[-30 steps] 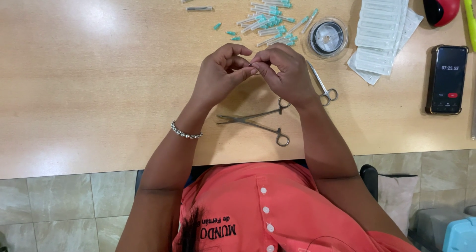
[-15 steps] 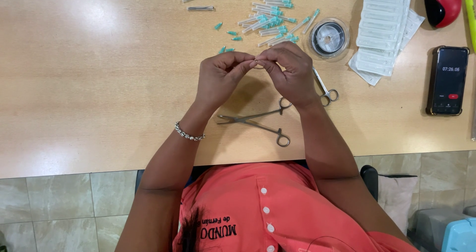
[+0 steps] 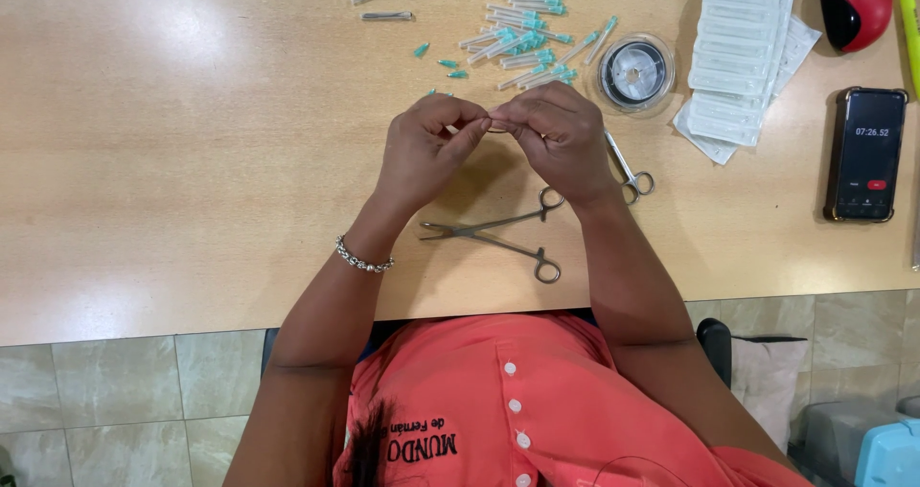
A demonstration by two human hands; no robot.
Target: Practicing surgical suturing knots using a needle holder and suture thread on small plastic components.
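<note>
Both hands meet above the middle of the pale wooden desk [image 3: 192,161], fingertips pinched together on one small slender piece [image 3: 498,126], too small to tell its kind. The left hand [image 3: 426,151], with a beaded silver bracelet [image 3: 363,256] at the wrist, closes thumb and forefinger on the piece's left end; the right hand [image 3: 556,137] closes its grip on the right end. The piece's long axis runs left to right, parallel to the desk's near edge, so each hand takes one end and neither is nearer than the other.

Just below the hands, toward the near edge, lie thin steel forceps with ring handles [image 3: 498,236], jaws pointing left, rings toward the right hand. A second pair of steel ring-handled scissors [image 3: 628,166] lies touching or just beside the right hand. Toward the far edge is a scatter of teal-capped needles [image 3: 522,41], a round clear spool of dark thread [image 3: 633,72], and a stack of white sealed packets [image 3: 738,56]. A black phone [image 3: 865,153] lies near the right edge.
</note>
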